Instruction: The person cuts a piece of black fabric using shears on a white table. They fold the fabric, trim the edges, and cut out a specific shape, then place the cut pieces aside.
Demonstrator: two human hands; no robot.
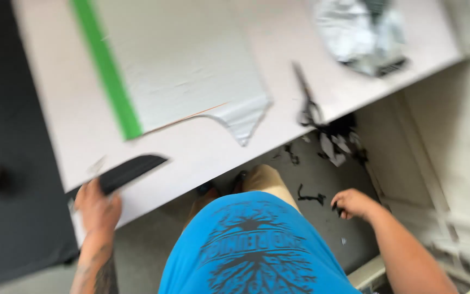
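Here the left hand rests at the near edge of the pale table, fingers clenched on a flat black strip with a light underside. The strip angles up and to the right from the hand and lies over the table surface.

The right hand hangs below table level, out to the right of the body and well apart from the left hand. Its fingers are curled inward; a small dark scrap shows at the fingertips, but motion blur prevents telling whether it is pinched or merely behind them.

On the table:
- A large grey-white sheet occupies the centre. A green tape band runs along its left edge, from the far side down to a squared end near the table middle. The sheet's near right corner ends in a cut, pointed flap.
- Dark scissors lie to the right of the sheet, the handles near the table edge.
- A crumpled silver foil package sits at the far right corner; any label on it is too blurred to make out.

Below the table edge, black and pale offcuts lie scattered on the grey floor. A dark mat covers the area left of the table. The person wears a blue shirt with a dark printed graphic.
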